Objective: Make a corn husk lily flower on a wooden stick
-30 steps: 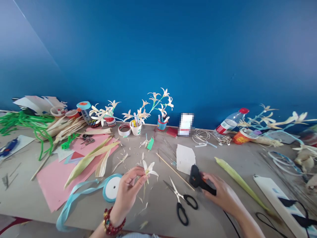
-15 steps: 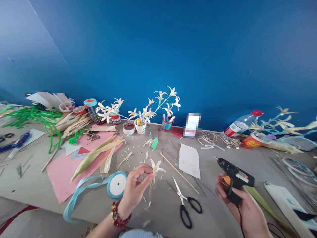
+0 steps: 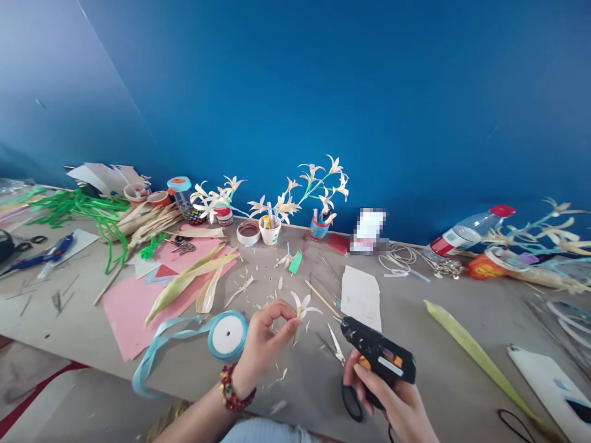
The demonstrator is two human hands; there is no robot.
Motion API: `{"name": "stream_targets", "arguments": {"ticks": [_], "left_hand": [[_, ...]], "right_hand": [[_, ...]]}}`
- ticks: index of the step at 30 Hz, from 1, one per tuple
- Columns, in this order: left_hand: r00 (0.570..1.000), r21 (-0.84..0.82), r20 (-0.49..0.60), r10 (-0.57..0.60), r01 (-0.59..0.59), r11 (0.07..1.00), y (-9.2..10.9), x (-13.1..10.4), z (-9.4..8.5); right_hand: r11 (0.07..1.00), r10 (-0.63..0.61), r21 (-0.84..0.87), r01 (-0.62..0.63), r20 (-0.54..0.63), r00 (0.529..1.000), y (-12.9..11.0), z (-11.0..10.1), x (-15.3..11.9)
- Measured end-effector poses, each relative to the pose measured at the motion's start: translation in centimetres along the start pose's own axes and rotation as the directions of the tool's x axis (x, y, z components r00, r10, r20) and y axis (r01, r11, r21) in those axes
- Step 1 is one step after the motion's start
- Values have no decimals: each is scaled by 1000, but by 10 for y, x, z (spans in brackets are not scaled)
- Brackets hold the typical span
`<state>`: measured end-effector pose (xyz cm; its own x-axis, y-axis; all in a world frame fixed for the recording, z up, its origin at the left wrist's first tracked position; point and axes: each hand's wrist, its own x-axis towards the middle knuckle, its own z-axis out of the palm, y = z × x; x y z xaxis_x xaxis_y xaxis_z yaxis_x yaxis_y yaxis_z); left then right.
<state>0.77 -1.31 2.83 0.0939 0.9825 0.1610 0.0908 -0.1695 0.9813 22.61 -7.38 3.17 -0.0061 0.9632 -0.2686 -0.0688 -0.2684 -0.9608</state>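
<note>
Between the thumb and fingers of my left hand (image 3: 272, 335) is pinched a small pale flower (image 3: 303, 305) with pointed petals that face up and outward. My right hand (image 3: 390, 394) grips a black glue gun (image 3: 378, 352) by its handle, its nozzle pointing left toward the flower but apart from it. Partly hidden under the glue gun and right hand lie scissors (image 3: 336, 346) with black handles. A thin wooden stick (image 3: 321, 297) rests behind the gun's nozzle. Beside my left wrist is a spool of light blue ribbon (image 3: 228, 334), its loose end trailing left.
Pink paper sheets (image 3: 120, 314) with corn husks (image 3: 184, 280) lie at left. Made flowers stand in cups (image 3: 270, 232) along the blue wall. A white paper piece (image 3: 360, 296), a plastic bottle (image 3: 457, 239) and a green husk strip (image 3: 475, 351) are to the right. Scraps litter the middle.
My right hand has brought the glue gun left, close to the flower and over the scissors, uncovering the green husk strip. My left hand still holds the flower. The whole view has shifted slightly.
</note>
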Motion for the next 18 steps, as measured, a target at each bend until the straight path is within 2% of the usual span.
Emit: {"name": "stream_targets", "arguments": {"ticks": [4, 8, 10, 13, 16, 18], "left_hand": [[1000, 16, -1, 11, -11, 1000, 1, -1, 0], [999, 51, 6, 37, -37, 998, 5, -1, 0], [998, 73, 7, 56, -56, 996, 6, -1, 0], [997, 94, 13, 82, -83, 992, 8, -1, 1], [995, 99, 19, 100, -102, 990, 9, -2, 2], [994, 99, 21, 108, -110, 989, 10, -3, 2]], "right_hand": [[999, -6, -46, 10, 77, 997, 3, 0, 3], [939, -212, -268, 214, 37, 977, 2, 7, -1], [855, -354, -397, 333, 22, 935, 1, 10, -2], [686, -509, -533, 495, 136, 850, 1, 11, 0], [548, -573, -576, 606, 269, 774, -1, 10, 4], [506, -585, -601, 619, 289, 758, -4, 10, 5]]}}
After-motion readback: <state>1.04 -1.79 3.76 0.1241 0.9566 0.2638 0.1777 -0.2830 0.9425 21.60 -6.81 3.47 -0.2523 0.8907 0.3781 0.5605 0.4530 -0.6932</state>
